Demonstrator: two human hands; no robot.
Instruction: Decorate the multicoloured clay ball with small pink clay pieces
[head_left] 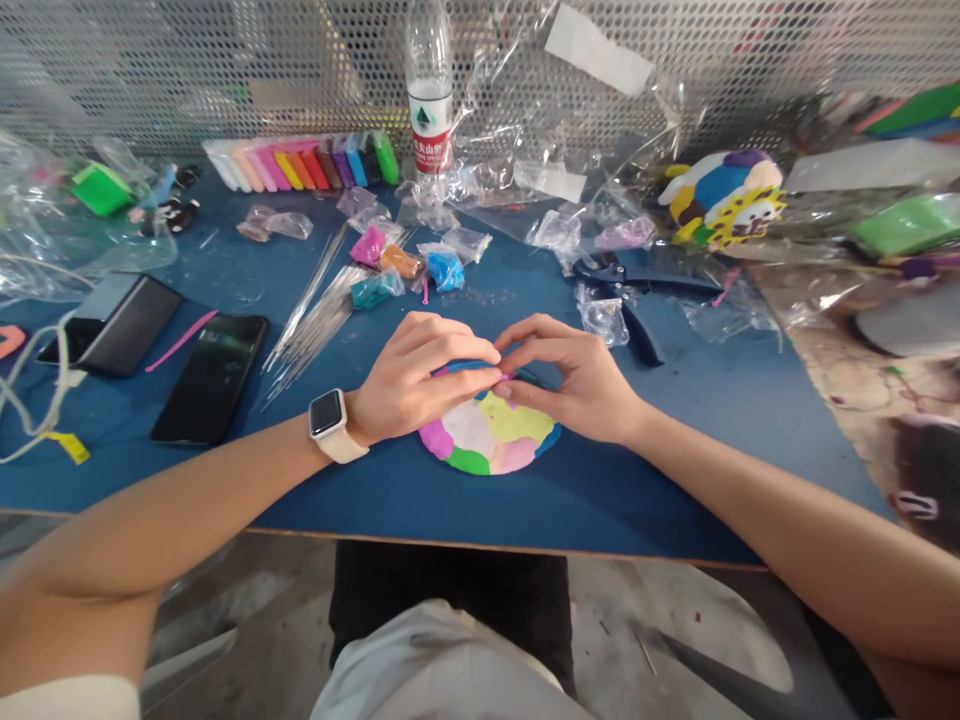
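Observation:
A round, flat patchwork of coloured modelling clay [469, 432] lies on the blue table, with white, yellow, green, purple and pink patches. Over its far part my left hand [427, 375] and my right hand [574, 378] meet, fingertips pinched together. A speck of pink shows between the fingertips, but what they hold is too small and covered to make out. My hands hide the far half of the disc. Just beyond them sit small wrapped lumps of clay: blue [445, 269], teal [377, 289], orange [401, 262] and pink [368, 246].
Thin metal wires [319, 325] and a black phone [211, 380] lie to the left. Dark blue pliers [637, 290] rest at the right. Behind stand a water bottle [430, 110], a row of coloured clay packs [300, 165] and a clay-covered figure [726, 197] against perforated metal.

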